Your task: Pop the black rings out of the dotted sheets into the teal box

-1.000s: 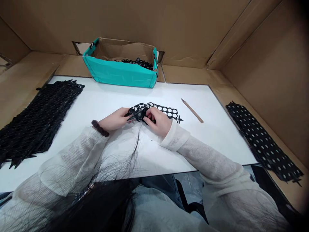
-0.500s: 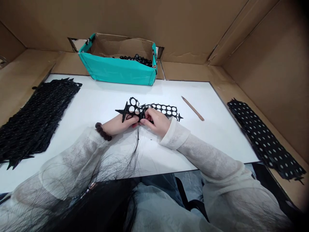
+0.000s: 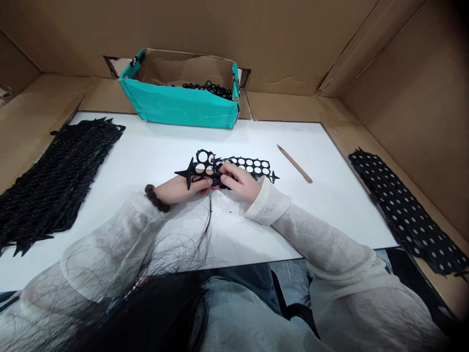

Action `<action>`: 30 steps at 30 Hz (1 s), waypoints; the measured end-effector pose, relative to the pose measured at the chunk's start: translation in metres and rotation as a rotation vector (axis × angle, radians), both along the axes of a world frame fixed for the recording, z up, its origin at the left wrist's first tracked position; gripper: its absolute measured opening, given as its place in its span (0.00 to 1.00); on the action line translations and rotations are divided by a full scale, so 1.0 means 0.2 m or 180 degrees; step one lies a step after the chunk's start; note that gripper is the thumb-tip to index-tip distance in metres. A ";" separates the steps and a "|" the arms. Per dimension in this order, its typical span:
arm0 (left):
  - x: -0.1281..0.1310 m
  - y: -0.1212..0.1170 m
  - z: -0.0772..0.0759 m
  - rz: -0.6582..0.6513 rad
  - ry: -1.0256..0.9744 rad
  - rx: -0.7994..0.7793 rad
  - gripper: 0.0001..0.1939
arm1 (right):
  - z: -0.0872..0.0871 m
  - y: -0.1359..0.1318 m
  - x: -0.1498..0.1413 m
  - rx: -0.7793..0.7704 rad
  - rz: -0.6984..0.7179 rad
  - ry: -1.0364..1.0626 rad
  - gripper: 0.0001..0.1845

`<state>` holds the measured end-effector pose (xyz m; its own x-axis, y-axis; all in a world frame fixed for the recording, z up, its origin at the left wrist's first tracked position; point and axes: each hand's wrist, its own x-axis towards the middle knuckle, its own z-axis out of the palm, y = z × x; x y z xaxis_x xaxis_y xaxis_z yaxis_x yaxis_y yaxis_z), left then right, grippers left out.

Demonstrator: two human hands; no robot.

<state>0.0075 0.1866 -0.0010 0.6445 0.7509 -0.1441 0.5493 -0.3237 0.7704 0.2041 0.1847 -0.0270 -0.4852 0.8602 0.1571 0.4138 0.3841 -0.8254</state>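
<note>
A black sheet full of round holes (image 3: pixel 252 167) lies on the white table top (image 3: pixel 154 151) in the middle of the view. My left hand (image 3: pixel 183 187) and my right hand (image 3: pixel 240 182) meet at its left end, both with fingers closed on it. The left end of the sheet is bent upward, with a spiky tip pointing left. Strands of dark hair hang in front of my hands.
A teal-sided cardboard box (image 3: pixel 179 105) with black rings inside stands at the back. A thick stack of black holed sheets (image 3: pixel 54 181) lies at the left. More holed strips (image 3: pixel 403 210) lie on the cardboard at the right. A thin wooden stick (image 3: pixel 295 164) rests right of the sheet.
The left end of the sheet has been lifted and bent up from the table. My hands have stayed together at its end, shifting only slightly.
</note>
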 end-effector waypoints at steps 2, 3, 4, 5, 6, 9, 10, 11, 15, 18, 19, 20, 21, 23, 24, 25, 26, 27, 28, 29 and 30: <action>-0.01 0.01 0.00 -0.0073 -0.0060 -0.0080 0.16 | 0.00 0.01 0.00 -0.0175 -0.0022 0.0087 0.04; -0.01 0.01 0.00 -0.0116 -0.0086 -0.0123 0.16 | 0.00 0.01 0.00 -0.0256 -0.0060 0.0140 0.03; -0.02 0.02 0.00 -0.0148 -0.0097 -0.0168 0.16 | 0.00 0.01 0.00 -0.0323 -0.0125 0.0185 0.03; -0.02 0.02 0.00 -0.0155 -0.0107 -0.0208 0.17 | 0.00 0.01 0.00 -0.0382 -0.0220 0.0232 0.03; -0.02 0.02 0.00 -0.0142 -0.0132 -0.0244 0.17 | 0.00 0.01 0.00 -0.0442 -0.0330 0.0299 0.03; -0.03 0.03 -0.01 -0.0028 -0.0294 -0.0301 0.19 | 0.01 0.02 -0.01 -0.0702 -0.0614 0.0624 0.03; -0.03 0.03 -0.01 -0.0001 -0.0341 -0.0320 0.20 | 0.00 0.02 -0.02 -0.0795 -0.0683 0.0769 0.04; -0.03 0.03 -0.01 0.0021 -0.0372 -0.0339 0.20 | 0.00 0.03 -0.02 -0.0871 -0.0736 0.0906 0.04; -0.03 0.04 -0.02 0.0080 -0.0386 -0.0411 0.21 | -0.01 0.04 -0.03 -0.0970 -0.0874 0.1262 0.04; -0.03 0.04 -0.02 0.0096 -0.0438 -0.0484 0.21 | -0.02 0.04 -0.03 -0.1005 -0.0927 0.1386 0.05; -0.02 0.04 -0.02 0.0102 -0.0442 -0.0498 0.20 | -0.03 0.04 -0.03 -0.0996 -0.0945 0.1401 0.05; -0.02 0.03 -0.01 0.0103 -0.0434 -0.0501 0.20 | -0.03 0.04 -0.04 -0.0973 -0.0959 0.1406 0.06; -0.01 0.03 0.00 0.0099 -0.0420 -0.0494 0.20 | -0.03 0.04 -0.04 -0.0942 -0.0973 0.1404 0.06; 0.01 0.02 0.02 0.0107 -0.0394 -0.0469 0.20 | -0.03 0.04 -0.04 -0.0873 -0.1022 0.1411 0.06; 0.01 0.02 0.04 0.0121 -0.0386 -0.0458 0.19 | -0.03 0.03 -0.05 -0.0859 -0.1062 0.1426 0.06; 0.02 0.02 0.04 0.0140 -0.0381 -0.0454 0.19 | -0.03 0.03 -0.05 -0.0875 -0.1107 0.1454 0.07; 0.02 0.01 0.05 0.0162 -0.0378 -0.0453 0.19 | -0.03 0.03 -0.05 -0.0921 -0.1129 0.1492 0.06; 0.02 0.01 0.05 0.0179 -0.0378 -0.0464 0.19 | -0.03 0.04 -0.05 -0.0984 -0.1139 0.1546 0.06; 0.02 0.02 0.04 0.0202 -0.0385 -0.0482 0.19 | -0.03 0.05 -0.05 -0.1044 -0.1176 0.1638 0.06; 0.02 0.02 0.04 0.0230 -0.0405 -0.0502 0.18 | -0.03 0.06 -0.04 -0.1104 -0.1245 0.1771 0.07; 0.01 0.02 0.03 0.0257 -0.0432 -0.0515 0.18 | -0.03 0.08 -0.03 -0.1161 -0.1348 0.1945 0.08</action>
<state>0.0091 0.1911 0.0046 0.6049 0.7750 -0.1828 0.4561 -0.1491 0.8773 0.1974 0.2009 -0.0331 -0.0283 0.9989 -0.0363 -0.0987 -0.0389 -0.9944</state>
